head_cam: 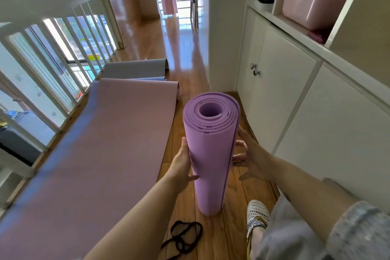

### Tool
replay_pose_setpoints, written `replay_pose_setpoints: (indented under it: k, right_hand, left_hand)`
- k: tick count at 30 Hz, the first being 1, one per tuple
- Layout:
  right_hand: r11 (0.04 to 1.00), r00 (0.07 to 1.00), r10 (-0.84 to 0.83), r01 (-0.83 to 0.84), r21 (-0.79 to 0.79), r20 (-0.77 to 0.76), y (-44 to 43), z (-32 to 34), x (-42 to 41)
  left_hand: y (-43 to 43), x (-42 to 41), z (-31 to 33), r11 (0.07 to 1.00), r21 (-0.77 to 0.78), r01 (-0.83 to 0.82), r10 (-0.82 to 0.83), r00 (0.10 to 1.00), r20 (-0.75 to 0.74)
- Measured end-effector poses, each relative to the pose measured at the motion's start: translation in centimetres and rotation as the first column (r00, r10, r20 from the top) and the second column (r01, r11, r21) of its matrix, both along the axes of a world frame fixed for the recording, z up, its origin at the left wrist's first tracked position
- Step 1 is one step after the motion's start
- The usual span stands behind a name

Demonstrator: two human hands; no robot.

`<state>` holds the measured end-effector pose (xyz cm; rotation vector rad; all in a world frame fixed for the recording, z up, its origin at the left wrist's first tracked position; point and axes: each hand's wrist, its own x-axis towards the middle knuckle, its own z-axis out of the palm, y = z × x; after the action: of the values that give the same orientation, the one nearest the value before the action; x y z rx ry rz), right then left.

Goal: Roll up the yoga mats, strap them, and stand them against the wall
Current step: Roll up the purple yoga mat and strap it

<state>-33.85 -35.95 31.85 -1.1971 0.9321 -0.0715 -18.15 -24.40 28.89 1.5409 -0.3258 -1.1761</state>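
A rolled purple yoga mat point(211, 150) stands upright on its end on the wooden floor, with no strap around it. My left hand point(183, 164) presses against its left side, thumb on the front. My right hand point(249, 158) touches its right side along the loose outer edge, fingers spread. A black strap point(183, 236) lies coiled on the floor just in front of the roll. A pink-purple mat point(101, 154) lies unrolled flat to the left, and a grey mat point(135, 68) lies flat beyond it.
A white railing point(52, 74) runs along the left edge of the mats. White cabinets point(295, 91) and a wall line the right side, close to the roll. My slippered foot point(257, 215) rests on the floor at the lower right. Bare wooden floor point(181, 48) stretches ahead.
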Motion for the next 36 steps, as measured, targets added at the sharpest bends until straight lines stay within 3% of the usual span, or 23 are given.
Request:
replay_pose_setpoints:
  k: [2, 4, 6, 10, 14, 19, 26, 30, 32, 36]
  right_hand:
    - [0.984, 0.993, -0.080, 0.091, -0.153, 0.082, -0.5, 0.8, 0.2]
    - [0.903, 0.973, -0.067, 0.154, -0.401, 0.221, -1.0, 2.3, 0.3]
    - [0.859, 0.964, -0.042, 0.169, -0.484, 0.261, -1.4, 4.2, 0.7]
    - [0.973, 0.976, -0.001, 0.052, -0.226, 0.220, -1.7, 7.5, 1.6]
    - [0.931, 0.981, 0.180, -0.146, -0.334, 0.073, -1.5, 8.9, 3.1]
    - [0.948, 0.997, 0.071, -0.062, -0.311, 0.017, -2.8, 8.0, 3.9]
    - [0.969, 0.977, -0.081, 0.124, -0.214, 0.196, -3.5, 6.7, 5.4]
    - [0.873, 0.968, -0.161, 0.231, -0.429, 0.193, -3.2, 6.5, 5.7]
    - [0.870, 0.977, -0.083, 0.166, -0.464, 0.194, -3.3, 6.6, 5.5]
    - [0.931, 0.982, 0.157, -0.111, -0.349, 0.107, -4.8, 7.4, 4.5]
  left_hand:
    - [-0.2, 0.3, 1.9, 0.999, 0.024, -0.035, 0.033, 0.997, 0.070]
    - [-0.3, 0.5, 4.1, 0.999, 0.013, -0.032, 0.031, 0.993, 0.111]
    - [-0.2, 0.6, 6.6, 1.000, -0.026, -0.009, 0.010, 0.998, 0.059]
    - [-0.7, 0.6, 10.8, 0.993, -0.056, 0.107, -0.111, 0.992, -0.062]
    - [-2.1, 0.3, 11.6, 0.986, 0.051, 0.160, -0.165, 0.979, 0.117]
    - [-3.5, 0.4, 11.7, 0.988, 0.077, 0.132, -0.142, 0.980, 0.140]
    - [-4.4, 1.0, 10.8, 0.999, 0.012, 0.045, -0.046, 0.989, 0.138]
    - [-4.3, 0.6, 11.3, 0.999, -0.041, 0.031, -0.023, 0.981, 0.192]
    - [-4.0, 0.4, 11.4, 0.998, -0.060, 0.034, -0.020, 0.977, 0.211]
    - [-4.0, 0.4, 11.2, 0.988, -0.080, 0.132, -0.118, 0.981, 0.155]
